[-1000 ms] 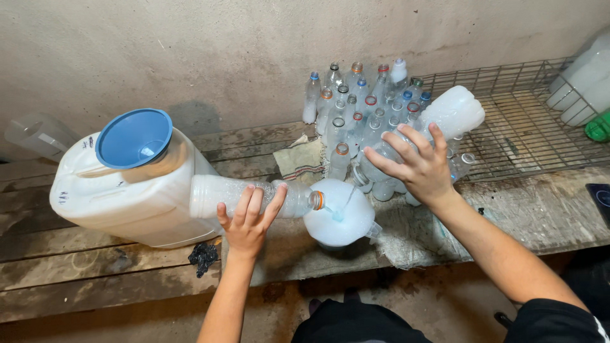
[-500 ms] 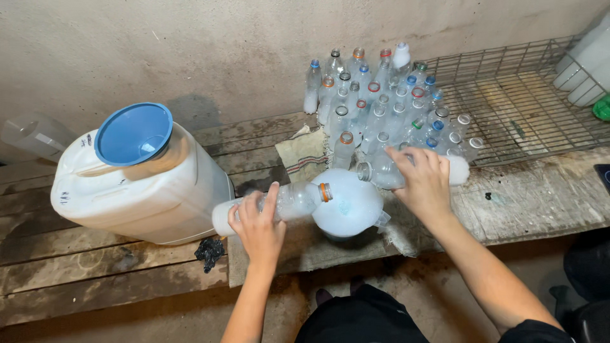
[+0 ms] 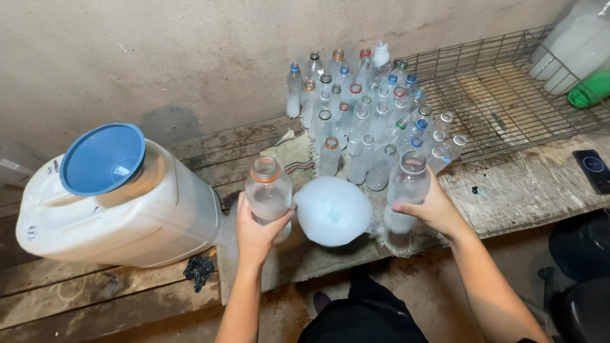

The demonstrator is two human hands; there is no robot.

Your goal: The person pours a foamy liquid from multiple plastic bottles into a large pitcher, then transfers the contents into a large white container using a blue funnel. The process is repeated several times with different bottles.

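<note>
jerrycan (image 3: 121, 222) with funnel (image 3: 103, 159) in its mouth lies left on the table (image 3: 521, 190); bottle cluster (image 3: 368, 108) stands behind the bowl (image 3: 332, 211); wire rack (image 3: 502, 95) right.

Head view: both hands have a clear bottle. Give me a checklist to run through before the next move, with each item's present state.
1. Left hand grips an upright bottle: ok.
2. Right hand grips another upright bottle: ok.
3. Both held bottles uncapped: ok.
4. Foamy white bowl sits between the hands: ok.
5. Blue funnel seated in the white jerrycan: ok.
6. Liquid level in the held bottles: cannot tell.
</note>
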